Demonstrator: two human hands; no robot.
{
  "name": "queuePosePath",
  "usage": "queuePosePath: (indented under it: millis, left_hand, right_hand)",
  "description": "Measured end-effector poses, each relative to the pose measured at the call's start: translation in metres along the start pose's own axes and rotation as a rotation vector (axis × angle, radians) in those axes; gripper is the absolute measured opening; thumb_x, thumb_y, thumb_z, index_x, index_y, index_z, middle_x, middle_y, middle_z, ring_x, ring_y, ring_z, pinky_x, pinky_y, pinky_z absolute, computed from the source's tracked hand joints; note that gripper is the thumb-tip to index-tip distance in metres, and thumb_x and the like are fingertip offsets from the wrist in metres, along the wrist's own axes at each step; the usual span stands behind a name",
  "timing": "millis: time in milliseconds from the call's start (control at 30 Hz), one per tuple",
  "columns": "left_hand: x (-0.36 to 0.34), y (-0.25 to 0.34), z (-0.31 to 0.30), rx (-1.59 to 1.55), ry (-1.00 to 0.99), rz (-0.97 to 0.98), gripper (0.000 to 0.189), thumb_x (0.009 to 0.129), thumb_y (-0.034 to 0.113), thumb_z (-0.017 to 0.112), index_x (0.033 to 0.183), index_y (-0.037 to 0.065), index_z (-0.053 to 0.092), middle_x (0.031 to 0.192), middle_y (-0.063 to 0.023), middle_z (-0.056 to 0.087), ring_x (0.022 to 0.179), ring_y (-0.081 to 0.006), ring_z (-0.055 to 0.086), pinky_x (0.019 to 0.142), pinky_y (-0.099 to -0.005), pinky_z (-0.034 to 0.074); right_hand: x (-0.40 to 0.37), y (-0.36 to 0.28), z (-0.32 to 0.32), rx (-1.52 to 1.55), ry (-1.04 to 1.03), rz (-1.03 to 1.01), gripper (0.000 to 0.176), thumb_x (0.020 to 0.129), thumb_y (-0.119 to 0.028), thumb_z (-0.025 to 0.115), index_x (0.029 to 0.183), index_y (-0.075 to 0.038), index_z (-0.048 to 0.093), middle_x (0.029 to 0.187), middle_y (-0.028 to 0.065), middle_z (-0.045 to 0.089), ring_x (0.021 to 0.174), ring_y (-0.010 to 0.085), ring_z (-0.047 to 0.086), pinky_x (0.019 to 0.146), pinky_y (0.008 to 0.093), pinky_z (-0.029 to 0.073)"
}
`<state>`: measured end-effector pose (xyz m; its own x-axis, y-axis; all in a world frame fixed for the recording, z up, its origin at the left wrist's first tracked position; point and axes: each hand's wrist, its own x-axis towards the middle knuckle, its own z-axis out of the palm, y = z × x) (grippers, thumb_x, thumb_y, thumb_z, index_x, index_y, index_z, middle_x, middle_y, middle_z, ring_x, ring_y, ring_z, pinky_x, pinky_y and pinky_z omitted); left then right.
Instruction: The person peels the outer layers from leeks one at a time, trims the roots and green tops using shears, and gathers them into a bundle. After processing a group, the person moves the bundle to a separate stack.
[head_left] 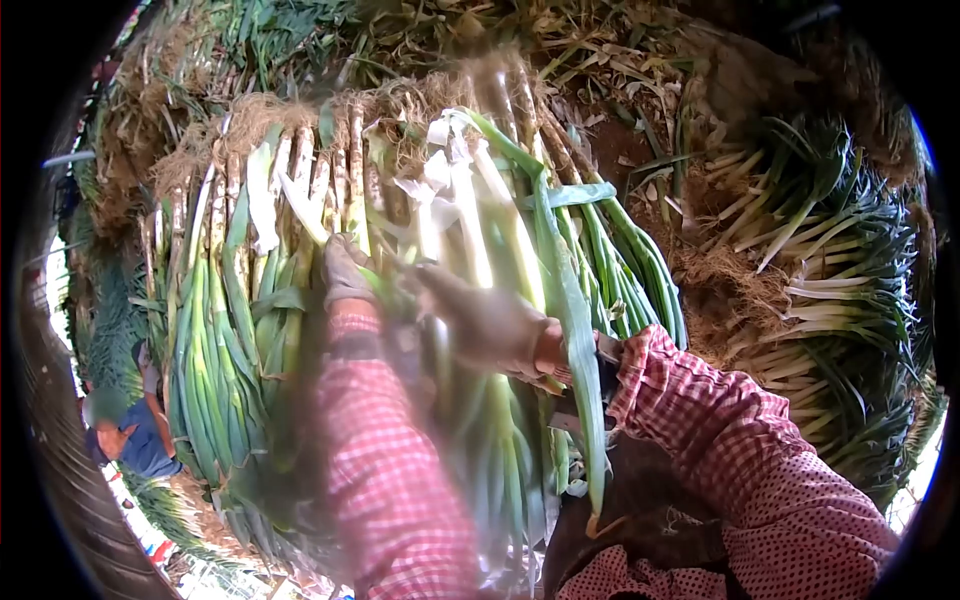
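My left hand (348,270), in a greyish glove, is closed on a green onion stalk (312,222) whose pale end points up and left. My right hand (475,315), gloved too, is blurred by motion just to the right, and its fingers are smeared. Under both hands lies a thick layer of long green onions (205,320), roots toward the top and leaves toward the bottom. A long loose leaf (575,320) hangs down across my right wrist. Peeled white skins (262,200) rest on the stalks.
On the right, a pile of onions (830,290) lies with white ends and roots facing left. Loose leaves and dirt (620,145) cover the ground at the upper middle. Another person (145,435) in a dark blue shirt is at the lower left.
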<state>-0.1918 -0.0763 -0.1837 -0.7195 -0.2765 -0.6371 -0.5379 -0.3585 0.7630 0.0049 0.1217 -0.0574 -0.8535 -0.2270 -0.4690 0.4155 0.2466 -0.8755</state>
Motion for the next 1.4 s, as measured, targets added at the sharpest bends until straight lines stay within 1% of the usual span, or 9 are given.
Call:
queuePosePath:
  millis: [433,533,633,800,1067,1133,1233,1300,1400]
  left_hand:
    - [-0.069,0.125,0.069,0.001,-0.255,0.224,0.051,0.098,0.055,0.061,0.109,0.005,0.067,0.083,-0.0062,0.065,0.067,-0.0193,0.062,0.062,-0.0347,0.055]
    - [-0.049,0.029,-0.008,1.172,0.156,0.857,0.033,0.098,0.025,0.057,0.115,0.0,0.07,0.101,-0.0235,0.074,0.095,-0.0412,0.071,0.085,-0.0474,0.054]
    - [-0.139,0.03,-0.003,1.737,-0.023,0.233,0.037,0.09,0.029,0.068,0.113,0.0,0.067,0.108,-0.0292,0.07,0.103,-0.0473,0.067,0.088,-0.0489,0.053]
    - [-0.164,0.03,-0.029,1.566,-0.142,0.342,0.034,0.088,0.025,0.07,0.113,0.002,0.067,0.106,-0.0287,0.071,0.1,-0.0468,0.067,0.085,-0.049,0.053]
    - [-0.235,0.008,-0.112,1.964,-0.398,0.575,0.036,0.089,0.031,0.071,0.111,0.003,0.065,0.1,-0.0304,0.07,0.095,-0.0476,0.069,0.083,-0.0495,0.056]
    - [-0.231,0.043,-0.086,2.218,-0.635,0.096,0.04,0.088,0.032,0.071,0.114,0.001,0.064,0.109,-0.0336,0.067,0.098,-0.0473,0.069,0.085,-0.0481,0.056]
    - [-0.188,0.073,-0.106,1.88,0.163,0.755,0.027,0.1,0.029,0.056,0.112,0.007,0.067,0.107,-0.0216,0.067,0.085,-0.0417,0.068,0.074,-0.0487,0.056]
    - [-0.137,0.089,-0.112,1.881,0.161,1.147,0.023,0.103,0.018,0.047,0.116,0.009,0.064,0.114,-0.0201,0.068,0.093,-0.041,0.069,0.078,-0.0473,0.057]
    - [-0.105,0.095,-0.104,2.058,0.253,0.958,0.018,0.098,0.016,0.057,0.11,0.006,0.066,0.114,-0.0205,0.069,0.104,-0.0392,0.069,0.087,-0.0462,0.057]
  right_hand:
    - [0.103,-0.033,-0.039,-0.1,0.099,0.048,0.088,0.088,-0.005,0.062,0.164,-0.012,0.019,0.138,0.013,0.061,0.1,0.0219,0.068,0.083,0.0315,0.06]
    - [0.134,-0.004,-0.039,0.013,0.27,0.047,0.08,0.079,-0.022,0.072,0.153,-0.016,0.043,0.118,0.0112,0.071,0.107,0.0267,0.069,0.096,0.0392,0.056]
    - [0.105,0.017,-0.028,-0.088,0.183,-0.046,0.083,0.079,-0.015,0.07,0.156,-0.017,0.041,0.123,0.0111,0.068,0.111,0.0261,0.066,0.1,0.0364,0.053]
    - [0.089,0.056,-0.02,0.123,0.177,-0.326,0.083,0.082,-0.001,0.065,0.159,-0.011,0.036,0.136,0.0136,0.062,0.122,0.0248,0.062,0.11,0.0316,0.049]
    - [0.05,0.014,-0.032,0.551,0.077,0.103,0.074,0.087,0.0,0.063,0.156,-0.005,0.036,0.135,0.0187,0.063,0.121,0.0285,0.064,0.115,0.0433,0.047]
    - [0.025,0.027,0.006,0.596,-0.096,0.01,0.075,0.085,-0.001,0.064,0.155,-0.007,0.038,0.132,0.018,0.065,0.12,0.0281,0.064,0.114,0.0429,0.048]
    - [-0.021,-0.04,0.006,0.245,-0.251,0.0,0.077,0.08,-0.002,0.067,0.153,-0.011,0.043,0.129,0.0152,0.067,0.121,0.0263,0.063,0.112,0.0386,0.047]
    - [0.015,-0.022,0.039,0.347,-0.198,-0.064,0.076,0.081,0.003,0.065,0.152,-0.013,0.045,0.136,0.0132,0.064,0.123,0.0255,0.062,0.111,0.0353,0.048]
    - [0.058,-0.047,0.027,0.289,-0.095,-0.146,0.081,0.082,0.011,0.058,0.157,-0.01,0.037,0.145,0.0131,0.058,0.128,0.0251,0.059,0.108,0.0332,0.051]
